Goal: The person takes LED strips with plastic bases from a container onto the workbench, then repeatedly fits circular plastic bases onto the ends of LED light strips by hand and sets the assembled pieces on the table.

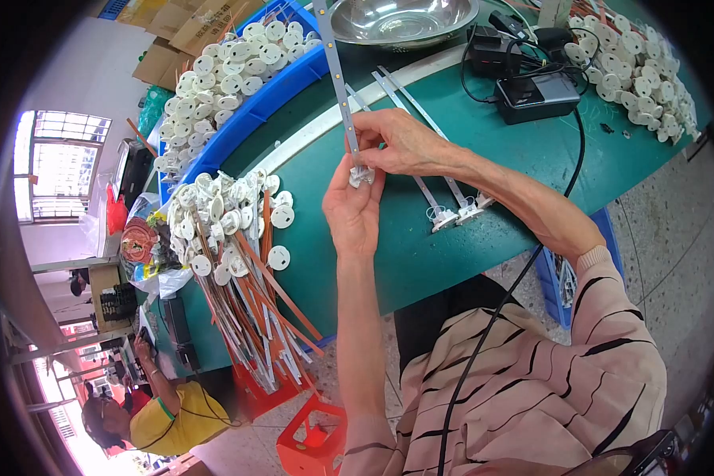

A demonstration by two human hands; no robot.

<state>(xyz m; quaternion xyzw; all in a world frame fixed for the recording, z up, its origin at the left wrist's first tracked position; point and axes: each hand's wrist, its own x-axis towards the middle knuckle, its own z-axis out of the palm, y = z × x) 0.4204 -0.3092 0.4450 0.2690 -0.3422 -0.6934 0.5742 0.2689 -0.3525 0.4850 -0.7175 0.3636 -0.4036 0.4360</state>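
A slim LED strip [337, 75] dotted with small yellow LEDs stands nearly upright in front of me. At its lower end is a crumpled-looking white fitting [362, 176]. My left hand [354, 208], palm up, grips this lower end with its fingers curled behind it. From the right, my right hand [402, 143] pinches the strip just above the fitting with thumb and forefinger. Beside my hands, several similar strips [434, 197] lie on the green table [309, 282], each with a white end piece [444, 220] towards me.
To the left lies a heap of white discs [214, 218] with strips over the table edge. Behind it, a blue bin [293, 75] holds more discs. A metal bowl [404, 24], a black device [538, 97] with cables and another disc heap [635, 79] occupy the far side. A person in yellow [178, 416] sits left.
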